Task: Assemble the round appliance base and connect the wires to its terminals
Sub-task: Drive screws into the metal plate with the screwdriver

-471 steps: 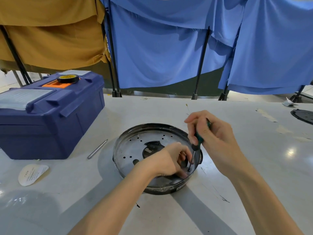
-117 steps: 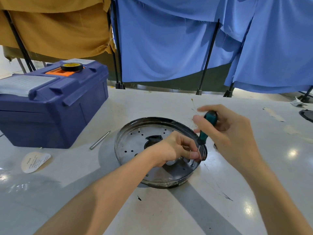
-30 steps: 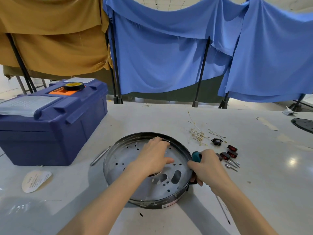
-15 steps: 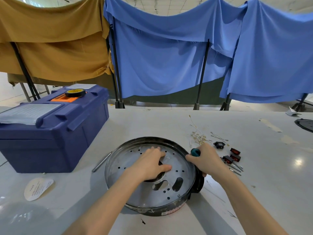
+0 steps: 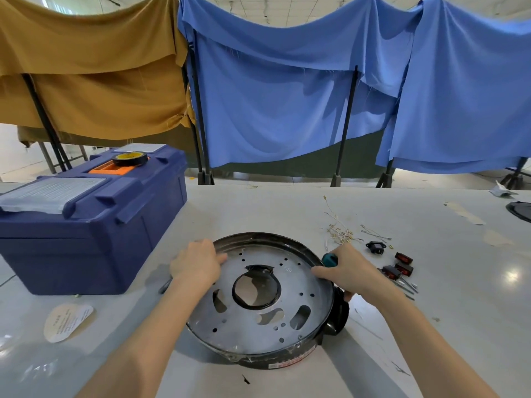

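The base (image 5: pixel 313 300) lies flat on the table (image 5: pixel 258 208), open side up, in front of the person. It is a dark-walled ring around a grey plate with one big central hole, oval cut-outs and small holes. Being round, it has no long axis; a black lug sticks out at its right. The left hand (image 5: pixel 195 264) grips the far left rim. The right hand (image 5: pixel 349 272) is curled round a teal screwdriver (image 5: pixel 328 259) and presses on the right rim. Beyond lie wires (image 5: pixel 339 235), a socket (image 5: pixel 375 246) and red switches (image 5: pixel 403 258). Far left stands a blue toolbox (image 5: pixel 86 225).
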`<state>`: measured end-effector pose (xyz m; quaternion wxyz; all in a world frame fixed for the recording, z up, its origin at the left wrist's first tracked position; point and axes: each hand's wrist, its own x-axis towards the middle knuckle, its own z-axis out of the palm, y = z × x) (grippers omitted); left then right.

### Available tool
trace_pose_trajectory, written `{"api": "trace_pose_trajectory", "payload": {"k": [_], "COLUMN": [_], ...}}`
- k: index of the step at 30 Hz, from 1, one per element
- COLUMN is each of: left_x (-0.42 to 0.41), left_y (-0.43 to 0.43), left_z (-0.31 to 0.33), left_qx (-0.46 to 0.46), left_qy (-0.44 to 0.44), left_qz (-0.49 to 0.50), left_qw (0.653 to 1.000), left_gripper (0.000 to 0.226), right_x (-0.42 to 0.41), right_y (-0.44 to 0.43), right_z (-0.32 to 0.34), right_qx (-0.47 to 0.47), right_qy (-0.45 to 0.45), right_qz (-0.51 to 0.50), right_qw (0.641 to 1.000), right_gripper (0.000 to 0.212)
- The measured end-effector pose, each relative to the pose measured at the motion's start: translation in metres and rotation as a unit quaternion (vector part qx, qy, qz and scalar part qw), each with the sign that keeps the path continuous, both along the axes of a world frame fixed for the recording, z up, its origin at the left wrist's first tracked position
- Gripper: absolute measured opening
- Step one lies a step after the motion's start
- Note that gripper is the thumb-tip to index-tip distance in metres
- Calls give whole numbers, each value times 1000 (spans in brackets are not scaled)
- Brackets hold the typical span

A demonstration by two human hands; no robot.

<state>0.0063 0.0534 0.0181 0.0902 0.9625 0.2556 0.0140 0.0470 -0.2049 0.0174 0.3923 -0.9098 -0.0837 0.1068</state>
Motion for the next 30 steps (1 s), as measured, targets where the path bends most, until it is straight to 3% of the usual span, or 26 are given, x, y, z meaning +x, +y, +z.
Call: {"api": "trace_pose_trajectory", "payload": {"k": [4, 8, 20, 27, 30], "left_x": [4, 9, 13, 15, 15], "left_y": [5, 5, 5, 1, 6], "left_z": [-4, -4, -16, -15, -10], "left_qx": [-42, -36, 103, 132, 97], "left_qy": [-37, -44, -50, -49, -27], "left_qz": [9, 11, -41, -47, -46], "left_qw": [998, 998, 993, 989, 994], "left_gripper": [20, 23, 33, 37, 38], "right_x": [3, 4, 3, 1, 3], "right_y": [-1, -5, -2, -2, -3], "right_z": [3, 0, -3, -5, -7], "right_qx": [18, 28, 35, 43, 43], "right_qy": [30, 35, 20, 4, 1], "right_qz": [4, 0, -5, -10, -3], "right_qw": [999, 999, 999, 999, 999], "right_gripper": [28, 32, 35, 40, 41]}}
